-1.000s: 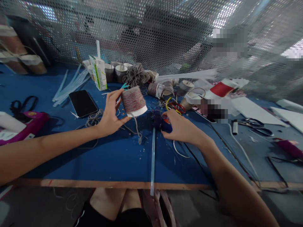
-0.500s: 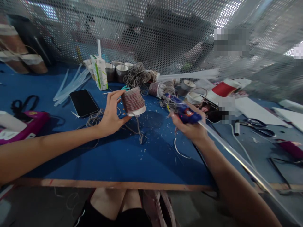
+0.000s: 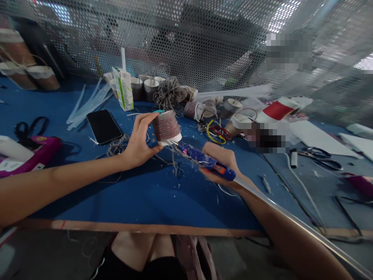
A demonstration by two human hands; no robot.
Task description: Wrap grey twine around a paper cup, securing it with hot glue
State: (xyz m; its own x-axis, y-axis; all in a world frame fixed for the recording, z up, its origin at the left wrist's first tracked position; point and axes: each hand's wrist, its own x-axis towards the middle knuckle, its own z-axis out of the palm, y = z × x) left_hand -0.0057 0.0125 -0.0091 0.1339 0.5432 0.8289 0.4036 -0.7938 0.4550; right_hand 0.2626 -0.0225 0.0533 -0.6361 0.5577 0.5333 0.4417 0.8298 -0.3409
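Observation:
My left hand [image 3: 142, 138] grips a small white cup wrapped in reddish-grey cord [image 3: 166, 127], thumb at the lower rim and fingers over the top. The cup is tilted, held above the table. In my right hand [image 3: 221, 159] is a blue hot glue gun [image 3: 204, 159], its nozzle at the cup's bare white lower band; whether it touches, I cannot tell. A long clear glue stick [image 3: 279, 208] runs out of the gun's rear along my right forearm. Loose grey cord [image 3: 175, 165] hangs below the cup.
A black phone [image 3: 104, 126] and clear glue sticks [image 3: 90, 103] lie to the left. A drink carton [image 3: 124, 89], a tangle of grey cord [image 3: 170, 93] and several wrapped cups stand at the back before a perforated metal screen [image 3: 210, 46]. Scissors [image 3: 317, 153] lie right.
My right hand has brought the glue gun leftward and down, so its nozzle is now at the cup's lower band. The left hand and cup have shifted slightly right.

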